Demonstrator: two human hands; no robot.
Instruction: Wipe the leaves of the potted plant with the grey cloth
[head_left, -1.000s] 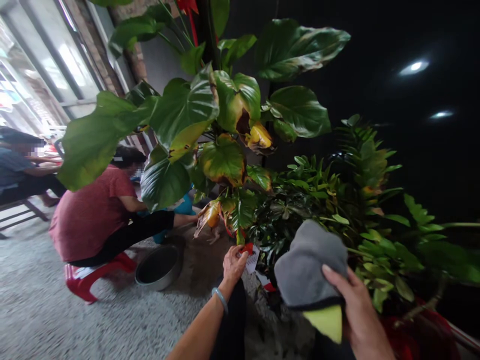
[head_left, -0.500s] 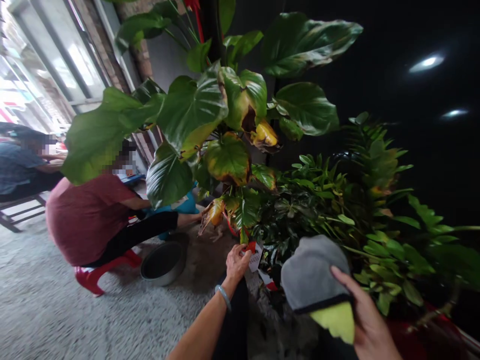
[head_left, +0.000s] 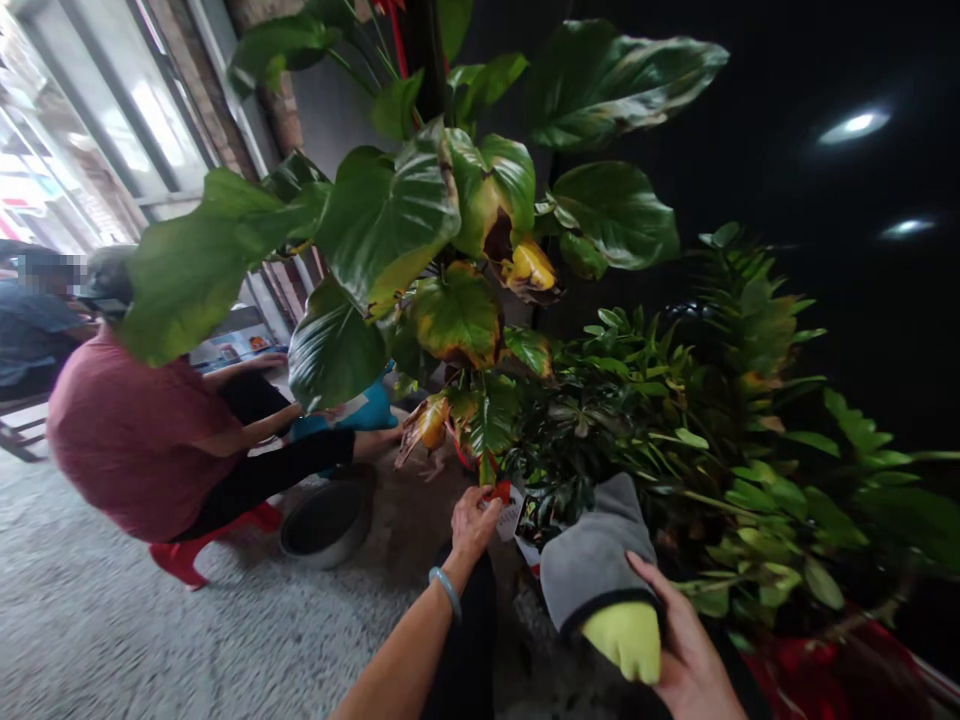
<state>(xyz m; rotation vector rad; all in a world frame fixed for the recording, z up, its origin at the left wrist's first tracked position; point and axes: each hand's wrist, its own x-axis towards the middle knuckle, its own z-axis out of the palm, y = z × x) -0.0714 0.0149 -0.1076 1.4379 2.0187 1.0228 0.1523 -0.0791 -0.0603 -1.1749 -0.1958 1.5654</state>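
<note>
My left hand (head_left: 472,522) reaches forward and pinches a small red and white tag (head_left: 507,508) at the base of the potted plants. My right hand (head_left: 686,660) grips a grey cloth (head_left: 592,565) with a yellow-green underside, pressing it against the low dark-leaved plant (head_left: 592,430). A blue bracelet sits on my left wrist. A tall plant with big green and yellowing leaves (head_left: 420,220) rises just behind.
A person in a maroon shirt (head_left: 135,440) crouches on a red stool (head_left: 184,550) at left, beside a metal bowl (head_left: 326,522). Another person sits far left. A fern-like plant (head_left: 757,420) in a red pot (head_left: 840,670) fills the right. Grey gravel floor lies below.
My right hand has lowered the grey cloth down and left onto the low plant. The crouching person has leaned away to the left. My left hand stays on the tag.
</note>
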